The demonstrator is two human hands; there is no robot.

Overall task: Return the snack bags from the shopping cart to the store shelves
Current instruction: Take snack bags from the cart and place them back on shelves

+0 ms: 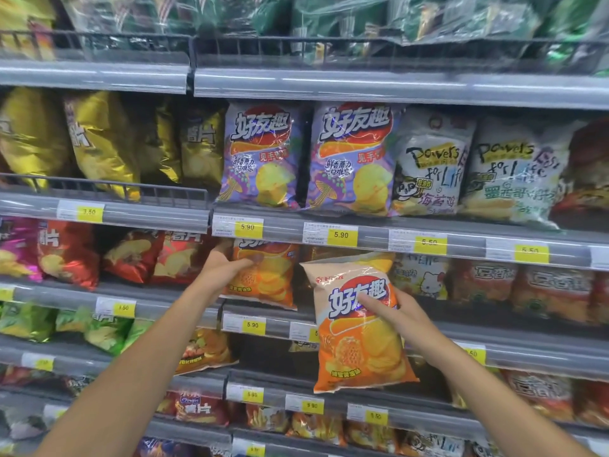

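An orange and white chip bag [359, 338] hangs upright in front of the shelves, pinched at its middle by my right hand [392, 311]. A matching orange bag [267, 278] stands on the third shelf [263, 324] just left of it; my left hand [224, 265] grips its left edge near the top. Between the two bags the shelf shows a dark gap. No shopping cart is in view.
Shelves of snack bags fill the view: gold bags [99, 140] upper left, purple mushroom bags [349, 159] and white bags [514, 169] above, red bags [131, 255] left, Hello Kitty bag [425, 278] right. Yellow price tags [341, 235] line the shelf rails.
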